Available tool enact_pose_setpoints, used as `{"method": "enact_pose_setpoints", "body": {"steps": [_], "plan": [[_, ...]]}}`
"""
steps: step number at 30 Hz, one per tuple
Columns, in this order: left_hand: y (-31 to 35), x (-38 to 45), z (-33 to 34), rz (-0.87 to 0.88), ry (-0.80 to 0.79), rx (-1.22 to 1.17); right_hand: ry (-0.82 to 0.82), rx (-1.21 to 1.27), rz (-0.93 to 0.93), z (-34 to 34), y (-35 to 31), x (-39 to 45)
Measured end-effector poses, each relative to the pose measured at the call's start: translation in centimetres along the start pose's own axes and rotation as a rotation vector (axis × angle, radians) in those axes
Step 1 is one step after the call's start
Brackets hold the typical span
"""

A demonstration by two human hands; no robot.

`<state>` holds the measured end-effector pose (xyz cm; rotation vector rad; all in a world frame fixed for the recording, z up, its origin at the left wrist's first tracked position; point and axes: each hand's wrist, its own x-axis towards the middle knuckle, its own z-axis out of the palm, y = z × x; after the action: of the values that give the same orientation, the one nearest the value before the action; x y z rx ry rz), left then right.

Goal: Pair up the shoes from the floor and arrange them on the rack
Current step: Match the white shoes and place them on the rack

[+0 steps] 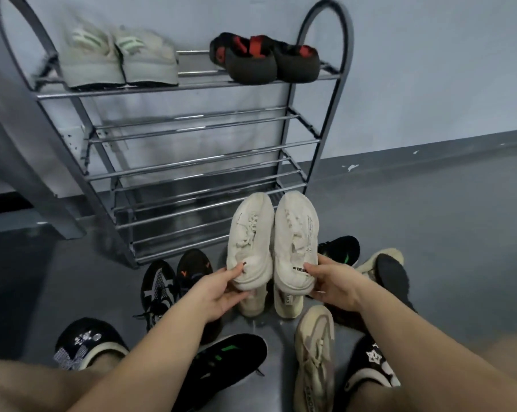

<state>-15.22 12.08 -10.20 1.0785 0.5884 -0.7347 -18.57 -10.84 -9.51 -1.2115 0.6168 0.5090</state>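
Observation:
I hold a pair of cream sneakers side by side above the floor, toes toward the rack. My left hand [221,289] grips the heel of the left cream sneaker [250,236]. My right hand [333,281] grips the heel of the right cream sneaker [297,233]. The metal shoe rack [192,84] stands against the wall. On its top shelf sit a pale green-striped pair [117,55] at the left and a black-and-red pair [263,59] at the right. The lower shelves hold nothing.
Several shoes lie on the grey floor: a black-and-white sneaker [157,289], a black one with orange marks [193,266], black ones with green marks [221,364] [339,248], beige sneakers [313,352] [287,304] and an overturned one [385,269]. My feet wear black slippers [84,343].

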Motion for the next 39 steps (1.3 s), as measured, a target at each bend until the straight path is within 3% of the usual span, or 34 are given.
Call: {"method": "enact_pose_setpoints", "body": {"steps": [10,18,31,39], "plan": [[1.8,-2.6,5.0,0.134,-0.089,0.019,-0.005,-0.157,-0.082,-1.8,-6.8,-4.6],[6.3,-3.8,5.0,0.271,-0.067,0.012,-0.025,-0.116,-0.215,2.2,-10.7,-3.8],[18.1,-8.7,-3.6,0.287,0.205,0.194,-0.202,0.021,-0.42,15.7,-15.2,1.4],[22.2,-5.8,-7.9,0.32,0.282,0.132,-0.112,0.049,-0.483,22.0,-16.3,7.7]]}}
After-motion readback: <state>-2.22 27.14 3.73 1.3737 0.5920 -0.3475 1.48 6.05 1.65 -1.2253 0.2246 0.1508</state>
